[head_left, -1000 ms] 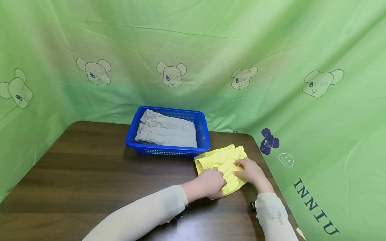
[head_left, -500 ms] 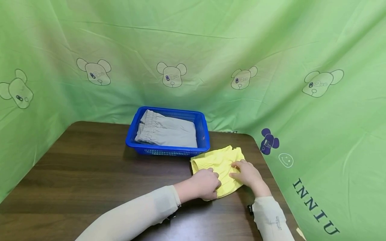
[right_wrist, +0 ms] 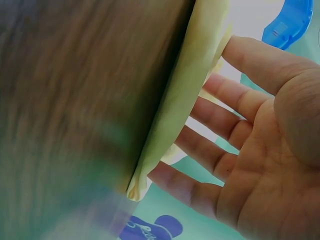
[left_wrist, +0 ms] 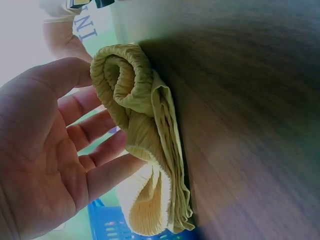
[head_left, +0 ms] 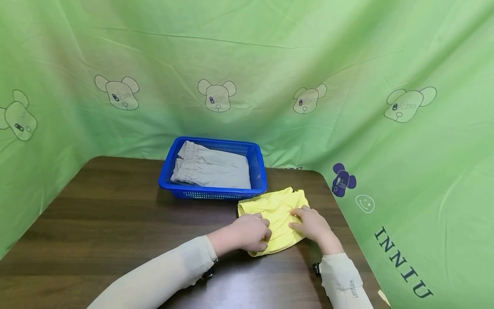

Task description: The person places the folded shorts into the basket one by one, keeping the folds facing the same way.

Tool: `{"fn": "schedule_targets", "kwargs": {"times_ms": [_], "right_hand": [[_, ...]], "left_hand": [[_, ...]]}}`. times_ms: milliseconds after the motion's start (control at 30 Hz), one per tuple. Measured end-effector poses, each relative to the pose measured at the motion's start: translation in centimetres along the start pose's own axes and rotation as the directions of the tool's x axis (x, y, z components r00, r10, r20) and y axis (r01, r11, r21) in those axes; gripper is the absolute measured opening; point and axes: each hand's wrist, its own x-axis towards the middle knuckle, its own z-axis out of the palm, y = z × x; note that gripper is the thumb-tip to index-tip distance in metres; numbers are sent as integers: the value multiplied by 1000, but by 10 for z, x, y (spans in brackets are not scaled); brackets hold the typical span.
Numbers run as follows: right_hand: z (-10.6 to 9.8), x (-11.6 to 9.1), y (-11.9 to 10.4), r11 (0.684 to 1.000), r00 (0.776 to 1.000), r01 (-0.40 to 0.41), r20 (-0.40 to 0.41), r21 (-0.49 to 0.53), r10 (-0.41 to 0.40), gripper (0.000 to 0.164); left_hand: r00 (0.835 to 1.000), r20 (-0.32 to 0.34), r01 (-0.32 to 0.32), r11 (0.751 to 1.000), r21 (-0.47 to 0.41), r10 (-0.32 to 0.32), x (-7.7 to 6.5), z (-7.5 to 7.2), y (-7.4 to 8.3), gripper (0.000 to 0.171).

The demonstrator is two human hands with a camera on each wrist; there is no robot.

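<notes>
Folded yellow elastic-waist pants (head_left: 280, 210) lie on the table, just in front of the basket's right corner. My left hand (head_left: 251, 231) rests on their left part; in the left wrist view its thumb and fingertips touch the rolled, gathered waistband (left_wrist: 120, 80). On the right part, my right hand (head_left: 313, 224) touches the cloth with spread fingers. From the right wrist view, the fingertips of that hand (right_wrist: 280, 145) meet the top of the fabric, which lies flat against the table. Neither hand lifts the pants.
A blue plastic basket (head_left: 208, 191) stands at the back of the brown table (head_left: 108, 223), holding folded grey elastic-waist pants (head_left: 218, 169). Green printed curtain (head_left: 262, 51) surrounds the table at the back and both sides.
Both hands and the yellow pants have slid a little to the left across the table. The basket stays where it was, apart from a slight shift of the head view.
</notes>
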Motion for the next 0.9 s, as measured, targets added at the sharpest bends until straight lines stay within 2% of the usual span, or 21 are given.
{"fn": "schedule_targets", "kwargs": {"times_ms": [467,900], "right_hand": [[1,-6,-24,999,999,41,12,-25,-41,35],[6,-9,-48,996,998,63,11,-60,-63,37]], "left_hand": [[1000,-5,-2,1000,-29,2,-28,1,-13,5],[1000,2,-2,995,-102,2,-52,0,-27,3]]}}
